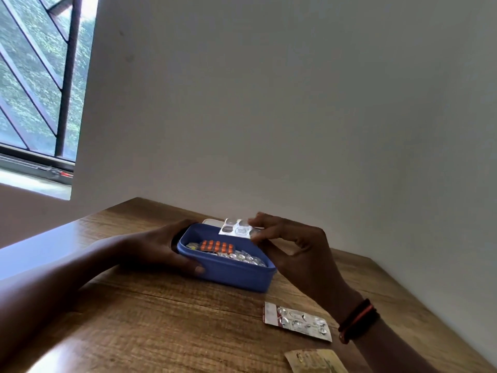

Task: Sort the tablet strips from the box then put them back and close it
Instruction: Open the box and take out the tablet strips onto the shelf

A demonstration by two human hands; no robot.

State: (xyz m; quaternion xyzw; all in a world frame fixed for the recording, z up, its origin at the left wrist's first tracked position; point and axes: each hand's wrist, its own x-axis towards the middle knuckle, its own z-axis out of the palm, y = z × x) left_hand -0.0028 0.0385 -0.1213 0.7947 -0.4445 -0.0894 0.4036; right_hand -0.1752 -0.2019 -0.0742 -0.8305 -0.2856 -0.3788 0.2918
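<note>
Currently the left hand (164, 246) grips the left end of the blue box (231, 275), steadying it on the worktop (161, 319). The right hand (295, 246) pinches a silver strip (238, 228) by its edge, just above the box's far rim. An orange strip (217, 245) and several foil strips (242, 258) lie inside. A red-edged strip (298, 320) and a gold strip (314, 362) lie on the worktop to the right. Such a light fingertip pinch could let the slick foil drop in among the boxed ones. The right wrist, passing low, might also sweep the two laid-out strips askew.
</note>
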